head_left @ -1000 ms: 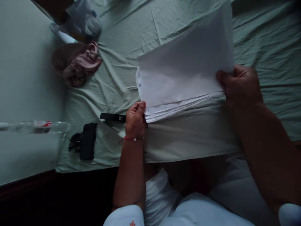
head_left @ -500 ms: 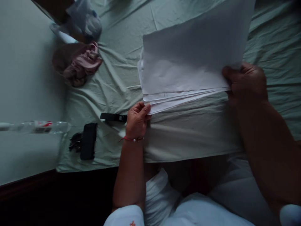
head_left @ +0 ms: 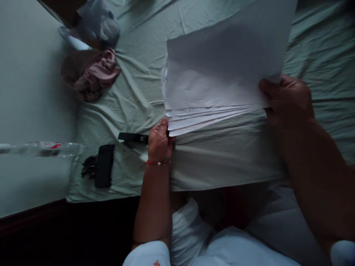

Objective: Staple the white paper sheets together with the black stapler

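A stack of white paper sheets (head_left: 222, 74) is held up over the cloth-covered bed or table, its lower edges fanned apart at the left. My right hand (head_left: 290, 98) grips the stack's lower right edge, thumb on top and fingers underneath. At the lower left corner is my left hand (head_left: 161, 138), wearing a thin red string bracelet (head_left: 158, 163). Its thumb lies along the sheets' left edge, and its fingers are curled under the corner, partly hidden. Just left of that hand lies a long black object (head_left: 133, 137) with small pale markings, its right end hidden.
A pale green wrinkled cloth (head_left: 222, 159) covers the surface. On the left are a black phone-like slab (head_left: 104, 166), a small dark object (head_left: 88, 167), a clear plastic bottle (head_left: 55, 149), crumpled pink fabric (head_left: 97, 75) and a plastic bag (head_left: 101, 26). A pale wall (head_left: 30, 92) borders the left.
The papers and my right hand have shifted slightly left. My left thumb has moved from the top of the corner to the sheets' left edge, and the lower edges are fanned wider.
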A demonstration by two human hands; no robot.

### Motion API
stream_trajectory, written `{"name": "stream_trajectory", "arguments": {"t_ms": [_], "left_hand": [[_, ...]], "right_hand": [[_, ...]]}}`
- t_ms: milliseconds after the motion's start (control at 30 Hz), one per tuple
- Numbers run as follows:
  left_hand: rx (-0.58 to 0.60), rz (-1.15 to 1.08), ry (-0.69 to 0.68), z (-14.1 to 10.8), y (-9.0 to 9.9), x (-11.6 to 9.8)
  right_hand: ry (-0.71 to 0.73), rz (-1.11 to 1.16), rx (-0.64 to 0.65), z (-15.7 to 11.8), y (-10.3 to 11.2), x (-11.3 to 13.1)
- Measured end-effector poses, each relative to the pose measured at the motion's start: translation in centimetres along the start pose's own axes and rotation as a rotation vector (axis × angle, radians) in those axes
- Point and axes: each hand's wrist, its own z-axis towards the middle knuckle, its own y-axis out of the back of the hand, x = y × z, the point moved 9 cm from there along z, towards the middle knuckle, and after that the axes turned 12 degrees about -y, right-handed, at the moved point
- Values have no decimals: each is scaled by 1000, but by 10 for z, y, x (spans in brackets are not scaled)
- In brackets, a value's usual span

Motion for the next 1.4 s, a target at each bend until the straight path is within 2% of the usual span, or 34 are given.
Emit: {"name": "stream_trajectory", "arguments": {"t_ms": [100,167,267,400,633,767,867,933,1100,1267,1400], "left_hand": [[-71,-69,-8,2,5,2],[-79,-118,-39,3,6,2],[-56,-134,-52,4,8,4],[24,-11,-49,7,11,8],[13,24,-96,19,27,-3],[28,-20,-153,22,29,-17],[92,-36,-132,18,25,-20],[97,-10,-153,17,26,-24],[-29,96,-283,16,38,-38],[14,86,-397,14,39,-53],[10,223,-392,19,50,-48]], "right_hand": [[-81,60,-44,-3,2,-4],[-84,56,-30,-6,-1,-2],[-78,65,-23,-9,-4,-1],[-91,37,14,-10,-7,-2],[-58,16,254,-10,-15,-4],[-70,-19,363,-12,-23,-10],[-42,-70,414,-19,-29,-9],[-23,-136,420,-24,-32,-7],[51,-202,381,-30,-31,-2],[119,-165,346,-30,-26,5],[129,-223,382,-32,-28,4]]}}
